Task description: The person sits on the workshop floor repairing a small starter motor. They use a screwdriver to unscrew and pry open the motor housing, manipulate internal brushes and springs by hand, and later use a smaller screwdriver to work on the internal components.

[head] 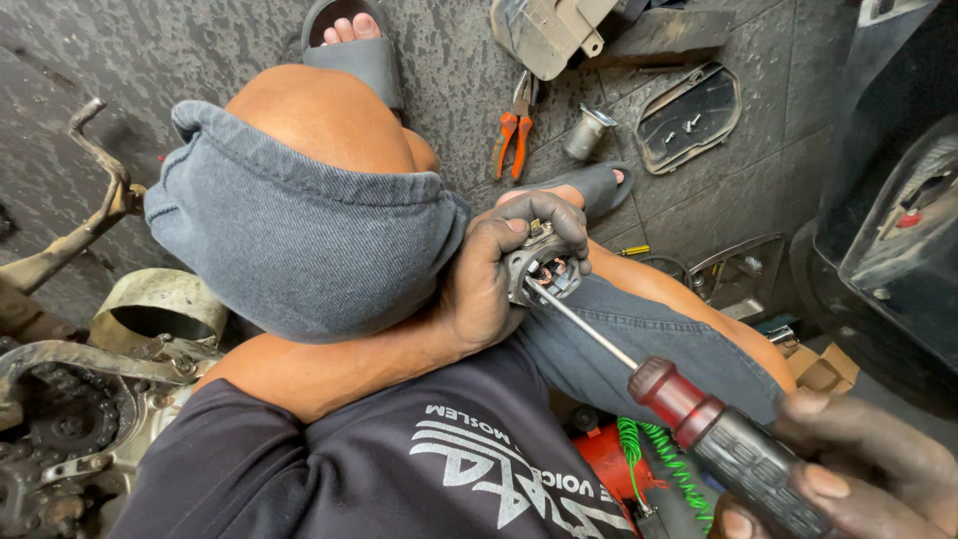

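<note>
matt metal part [544,268], shiny steel screwdriver [699,411] shaft, ribbed plastic handle, denim shorts [299,240].

Under you is a dark grey tiled floor [130,50], stained and speckled. On the far side you see orange-handled pliers [514,130] beside a small metal cylinder [589,132] and a dark cover plate [689,118]. At the left stand a greasy chain and sprocket [55,419] and a round metal housing [158,304]. At the right, a cardboard piece [823,369] lies near.

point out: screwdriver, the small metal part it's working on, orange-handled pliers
screwdriver [733,449], head view, on its black-and-red handle.
small metal part [544,269], head view, on its open face.
orange-handled pliers [515,135], head view, on the orange grips.
</note>
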